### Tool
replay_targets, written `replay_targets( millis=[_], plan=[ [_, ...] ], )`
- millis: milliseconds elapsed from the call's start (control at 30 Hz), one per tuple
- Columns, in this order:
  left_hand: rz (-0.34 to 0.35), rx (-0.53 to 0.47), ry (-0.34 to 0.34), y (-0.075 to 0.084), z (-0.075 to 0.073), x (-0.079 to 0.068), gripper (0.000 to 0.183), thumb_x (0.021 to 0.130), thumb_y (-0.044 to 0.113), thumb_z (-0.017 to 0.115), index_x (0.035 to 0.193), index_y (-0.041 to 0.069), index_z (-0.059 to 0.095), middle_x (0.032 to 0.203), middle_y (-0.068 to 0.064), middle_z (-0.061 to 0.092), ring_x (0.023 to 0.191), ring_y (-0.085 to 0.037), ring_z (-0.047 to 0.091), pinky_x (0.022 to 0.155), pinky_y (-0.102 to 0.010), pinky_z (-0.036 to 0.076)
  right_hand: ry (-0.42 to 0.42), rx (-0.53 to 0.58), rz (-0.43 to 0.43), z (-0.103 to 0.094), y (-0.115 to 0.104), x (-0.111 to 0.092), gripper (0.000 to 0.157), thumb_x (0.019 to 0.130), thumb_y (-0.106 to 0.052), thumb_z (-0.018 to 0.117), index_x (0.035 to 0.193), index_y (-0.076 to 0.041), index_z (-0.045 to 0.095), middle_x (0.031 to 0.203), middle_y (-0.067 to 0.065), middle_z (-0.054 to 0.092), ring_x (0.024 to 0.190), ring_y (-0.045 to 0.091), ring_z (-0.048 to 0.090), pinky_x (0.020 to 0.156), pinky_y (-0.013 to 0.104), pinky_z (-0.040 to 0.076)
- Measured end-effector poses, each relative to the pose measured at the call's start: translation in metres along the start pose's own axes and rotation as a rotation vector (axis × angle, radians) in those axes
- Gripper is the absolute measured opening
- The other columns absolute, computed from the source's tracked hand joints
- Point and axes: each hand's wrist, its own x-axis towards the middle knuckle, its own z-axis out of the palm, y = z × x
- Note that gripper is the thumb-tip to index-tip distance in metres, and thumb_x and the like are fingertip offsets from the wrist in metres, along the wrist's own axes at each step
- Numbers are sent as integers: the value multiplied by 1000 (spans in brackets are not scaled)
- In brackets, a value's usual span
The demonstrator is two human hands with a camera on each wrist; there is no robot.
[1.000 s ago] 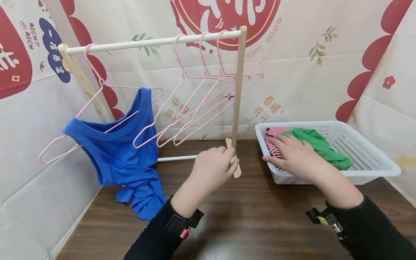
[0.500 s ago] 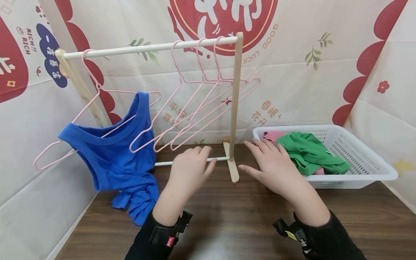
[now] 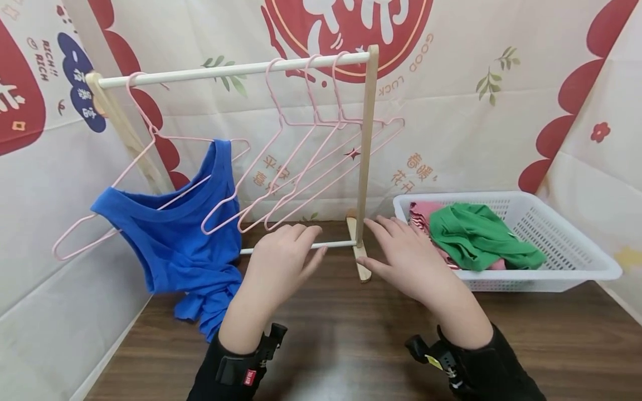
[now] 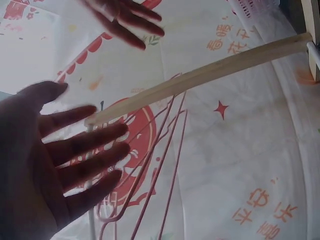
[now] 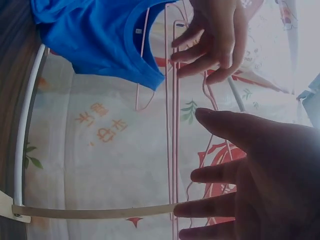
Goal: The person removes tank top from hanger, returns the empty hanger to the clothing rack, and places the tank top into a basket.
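My left hand (image 3: 281, 264) hovers in front of the rack's lower bar, fingers loosely extended and holding nothing. Its fingers (image 4: 92, 142) show spread apart in the left wrist view. To the right, my right hand (image 3: 408, 262) is held out empty between the rack's wooden post (image 3: 368, 145) and the laundry basket. Several pink hangers (image 3: 316, 120) hang bare from the white rail (image 3: 215, 71), above and beyond my left hand. At the rail's left end, a blue sleeveless top (image 3: 185, 223) hangs lopsided on another pink hanger (image 3: 155, 133), its lower part bunched near the table.
A white plastic basket (image 3: 587, 250) stands at the right, holding a green garment (image 3: 481, 236) over pink and red-striped cloth (image 3: 421, 214). The rack's wooden foot (image 3: 362, 262) rests on the brown table (image 3: 341, 334). Printed cloth walls (image 3: 451, 139) close off the back and sides.
My right hand has moved left, away from over the basket. My left hand has drawn back leftward from the rack's post and its fingers have loosened. The garments stay put.
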Motion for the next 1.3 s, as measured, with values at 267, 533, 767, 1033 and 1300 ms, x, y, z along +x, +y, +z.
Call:
replay_targets(
  millis=[267,533,767,1033,1300],
  plan=[
    [31,-64,119,-5,-23,-5,29,94,30,61,108,6,69,98,-9,71,84,-24,68,65,-37,55,-10,51,-63,-8,3,-9,72,91,-44,66,147,-8,40,140,16,49,128,37,46,102,56,36],
    [-43,-69,449,-22,-47,-8,34,99,29,51,96,1,70,88,-13,71,76,-29,67,64,-44,54,1,80,-97,-17,-2,-16,72,91,-44,66,148,-9,38,139,15,52,127,36,49,103,54,36],
    [-196,-32,525,-46,-67,-20,38,97,32,49,100,0,70,98,-15,71,88,-34,66,75,-50,53,3,77,-108,-21,-4,-18,74,91,-45,65,148,-7,37,137,16,53,125,36,50,102,54,37],
    [-393,-19,544,-75,-82,-38,38,95,30,50,107,-1,69,108,-15,69,99,-35,63,92,-47,47,7,44,-109,-18,-4,-18,72,90,-47,66,146,-7,41,139,16,49,131,36,43,105,57,31],
    [-559,14,520,-103,-82,-51,38,95,29,51,115,-1,65,124,-15,62,120,-34,52,106,-47,34,-10,36,-88,-15,-4,-16,73,89,-46,67,146,-8,41,142,18,46,134,38,37,108,59,25]
  ],
)
